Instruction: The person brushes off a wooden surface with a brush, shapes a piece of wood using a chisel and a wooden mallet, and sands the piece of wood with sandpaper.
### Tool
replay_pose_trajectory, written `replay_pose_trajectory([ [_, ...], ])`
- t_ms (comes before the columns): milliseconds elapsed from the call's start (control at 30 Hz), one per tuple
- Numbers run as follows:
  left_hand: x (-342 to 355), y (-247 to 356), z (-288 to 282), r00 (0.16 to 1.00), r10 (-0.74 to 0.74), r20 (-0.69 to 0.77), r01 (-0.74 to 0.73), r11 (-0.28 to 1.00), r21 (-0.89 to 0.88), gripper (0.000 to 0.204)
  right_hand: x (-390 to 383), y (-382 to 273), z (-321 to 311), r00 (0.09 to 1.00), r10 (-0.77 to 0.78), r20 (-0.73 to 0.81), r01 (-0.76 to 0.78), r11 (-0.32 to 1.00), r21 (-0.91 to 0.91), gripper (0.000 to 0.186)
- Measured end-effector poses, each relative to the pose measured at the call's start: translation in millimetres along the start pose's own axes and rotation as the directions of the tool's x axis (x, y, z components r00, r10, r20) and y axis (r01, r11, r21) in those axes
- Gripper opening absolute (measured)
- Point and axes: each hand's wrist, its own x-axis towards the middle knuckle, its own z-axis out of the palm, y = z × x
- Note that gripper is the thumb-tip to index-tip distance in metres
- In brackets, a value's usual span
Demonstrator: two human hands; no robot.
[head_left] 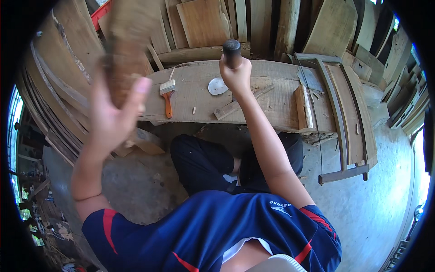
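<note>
My left hand (118,106) is raised at the left, its fingers wrapped round the lower end of a rough brown wooden club (129,38). Motion blurs both the hand and the club, whose thicker end points up and away. Above the middle of the thick plank bench (195,77), my right hand (237,75) makes a fist round an upright tool with a dark round handle end (231,47). My hand hides the tool's lower part, so its kind does not show. A white disc (218,86) lies just left of that fist, and a flat wooden strip (226,110) lies below it.
On the bench lie a flat brush (167,97) with an orange handle and, to the right, a wooden block (303,109). A wooden frame saw (335,113) leans at the bench's right end. Boards (204,22) stand along the back and left. My folded legs (204,163) are below the near edge.
</note>
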Motion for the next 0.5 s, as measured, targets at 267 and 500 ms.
replay_pose_trajectory([
  [267,25.2,14.1,-5.7,0.929,0.011,0.369,-0.084,0.980,0.182,0.044,-3.3,4.9,-0.6,1.000,-0.002,0.006,0.002,1.000,-0.013,0.020],
  [500,11.4,-24.6,22.5,0.941,0.076,0.330,-0.204,0.905,0.373,0.044,-4.0,-1.2,3.7,1.000,-0.012,0.015,0.012,1.000,0.009,0.021],
])
